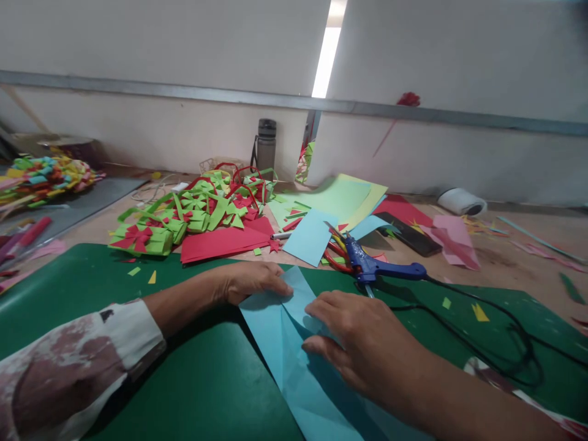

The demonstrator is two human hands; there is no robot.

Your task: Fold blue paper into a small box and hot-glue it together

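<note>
A light blue sheet of paper (pixel 287 361) with folds and creases lies slanted over the green mat, its near end running off the bottom edge. At its far end, my left hand (pixel 260 283) grips it with the thumb on top and the fingers mostly underneath. My right hand (pixel 346 334) is over the paper's right side, touching a folded flap, with thumb and fingers apart. Just beyond the hands lies a blue glue gun (pixel 374 264), a glue stick showing at its back and its black cord trailing right. Another light blue piece of paper (pixel 310 237) rests beside it.
The green cutting mat (pixel 193 380) covers the near table. Behind it are several small green paper bags (pixel 151 236) with red bows, red paper (pixel 229 240), scissors (pixel 337 260), a dark phone (pixel 408 234), and a bottle (pixel 266 147) by the wall. Scraps lie about.
</note>
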